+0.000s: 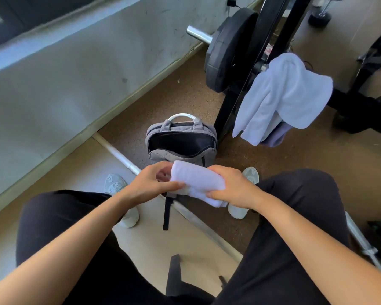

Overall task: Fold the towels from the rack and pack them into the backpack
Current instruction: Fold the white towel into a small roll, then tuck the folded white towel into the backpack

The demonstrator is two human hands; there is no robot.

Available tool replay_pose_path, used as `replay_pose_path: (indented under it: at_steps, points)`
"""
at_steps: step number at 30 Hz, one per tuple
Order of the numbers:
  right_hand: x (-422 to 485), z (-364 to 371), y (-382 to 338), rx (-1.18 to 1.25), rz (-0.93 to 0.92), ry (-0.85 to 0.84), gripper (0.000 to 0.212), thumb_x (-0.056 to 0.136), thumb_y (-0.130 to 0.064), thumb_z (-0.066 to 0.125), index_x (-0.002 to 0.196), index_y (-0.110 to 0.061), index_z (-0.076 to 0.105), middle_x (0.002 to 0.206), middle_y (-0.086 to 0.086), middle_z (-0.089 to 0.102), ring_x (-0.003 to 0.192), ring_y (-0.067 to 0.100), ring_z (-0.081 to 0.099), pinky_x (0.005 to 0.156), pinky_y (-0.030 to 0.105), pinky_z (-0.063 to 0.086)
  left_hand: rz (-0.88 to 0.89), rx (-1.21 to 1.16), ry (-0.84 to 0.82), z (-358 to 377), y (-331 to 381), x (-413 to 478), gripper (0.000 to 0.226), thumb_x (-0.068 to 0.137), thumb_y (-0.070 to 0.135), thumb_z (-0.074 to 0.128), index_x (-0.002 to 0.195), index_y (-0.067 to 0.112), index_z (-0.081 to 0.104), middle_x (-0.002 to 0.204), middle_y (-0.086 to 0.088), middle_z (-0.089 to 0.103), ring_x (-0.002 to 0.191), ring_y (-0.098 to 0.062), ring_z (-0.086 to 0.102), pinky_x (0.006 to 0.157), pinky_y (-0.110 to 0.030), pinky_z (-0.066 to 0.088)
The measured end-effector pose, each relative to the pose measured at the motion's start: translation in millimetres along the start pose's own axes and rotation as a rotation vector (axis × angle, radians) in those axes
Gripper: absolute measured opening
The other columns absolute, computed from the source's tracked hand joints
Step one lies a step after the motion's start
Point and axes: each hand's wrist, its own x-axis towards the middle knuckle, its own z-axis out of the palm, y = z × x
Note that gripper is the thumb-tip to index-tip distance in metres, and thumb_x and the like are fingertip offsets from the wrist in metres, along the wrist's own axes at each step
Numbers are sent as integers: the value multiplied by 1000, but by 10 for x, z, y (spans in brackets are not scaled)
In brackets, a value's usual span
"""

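A small white towel [196, 179], folded into a compact roll, is held between both hands just in front of the grey backpack [180, 137]. My left hand [154, 183] grips its left end; my right hand [231, 186] clasps its right end. The backpack stands upright on the floor between my feet, its top zipper open and the dark inside showing. More towels hang on the black rack [271, 36] at the upper right: a white one [282, 95] on top and a lavender one [275, 135] partly hidden beneath it.
A barbell with a black weight plate [227, 49] rests on the rack behind the backpack. A white bar [119, 155] lies across the floor under my hands. The grey wall [75, 73] runs along the left. A dumbbell [319, 16] sits at top right.
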Motion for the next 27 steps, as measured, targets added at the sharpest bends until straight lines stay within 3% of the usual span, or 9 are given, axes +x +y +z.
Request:
replay_pose_path:
  at_steps: [2, 5, 7, 11, 15, 18, 22, 25, 27]
  points:
    - [125, -161, 72, 11, 31, 60, 45, 86, -22, 73, 127, -26, 57, 114, -5, 65, 106, 18, 60, 80, 28, 50, -20, -78, 49, -155, 15, 188, 33, 81, 54, 70, 109, 36, 74, 108, 14, 75, 103, -10, 69, 91, -34, 55]
    - [332, -399, 193, -1, 84, 165, 42, 90, -23, 71, 129, -24, 57, 114, -3, 65, 103, 18, 60, 77, 27, 48, 5, 48, 252, -352, -31, 562, 12, 97, 33, 66, 95, 31, 77, 87, 14, 74, 84, -5, 66, 74, -24, 46]
    - [475, -508, 249, 49, 85, 243, 36, 89, -21, 73, 121, -27, 56, 106, -8, 64, 96, 6, 61, 73, 20, 47, 13, 211, 345, -408, -96, 831, 13, 98, 30, 65, 92, 29, 76, 80, 17, 70, 78, -5, 63, 68, -26, 44]
    - [828, -599, 259, 135, 64, 355, 38, 91, -18, 74, 121, -25, 52, 101, -22, 56, 88, -25, 53, 68, 0, 41, 46, 491, 428, -402, -428, 1302, 6, 91, 33, 70, 94, 29, 74, 97, 14, 69, 99, -16, 64, 79, -34, 49]
    - [1279, -547, 197, 182, 32, 333, 43, 91, -23, 75, 128, -24, 53, 112, -11, 62, 104, -6, 58, 73, 3, 46, 46, 613, 360, -266, -743, 1447, 55, 78, 50, 77, 127, 26, 67, 136, 1, 61, 129, -30, 53, 100, -48, 49]
    - [1583, -398, 103, 218, 13, 275, 44, 91, -29, 74, 128, -29, 52, 117, -10, 60, 110, 2, 59, 82, 10, 52, 22, 666, 297, -214, -805, 1445, 97, 69, 57, 83, 152, 24, 44, 162, -3, 37, 150, -30, 28, 116, -52, 37]
    - [1855, -101, 139, 251, 14, 149, 41, 86, -24, 77, 123, -23, 60, 112, -5, 65, 106, 11, 62, 86, 27, 55, 130, 718, 231, -268, -910, 1440, 130, 55, 72, 76, 161, 20, 21, 166, -4, 24, 152, -33, 21, 119, -55, 32]
    - [1905, 72, 316, 54, 32, 56, 35, 85, -22, 71, 120, -19, 63, 108, -2, 68, 99, 18, 62, 82, 33, 51, 181, 810, 157, -279, -1043, 1421, 138, 54, 83, 69, 160, 11, 21, 165, -12, 24, 153, -37, 18, 121, -55, 28]
    - [1902, 114, 491, -133, 121, -9, 14, 88, -19, 65, 102, -18, 66, 91, 0, 66, 81, 19, 57, 74, 34, 47, 179, 864, 121, -265, -1096, 1396, 148, 53, 88, 64, 161, 2, 11, 169, -18, 15, 157, -39, 9, 125, -56, 20]
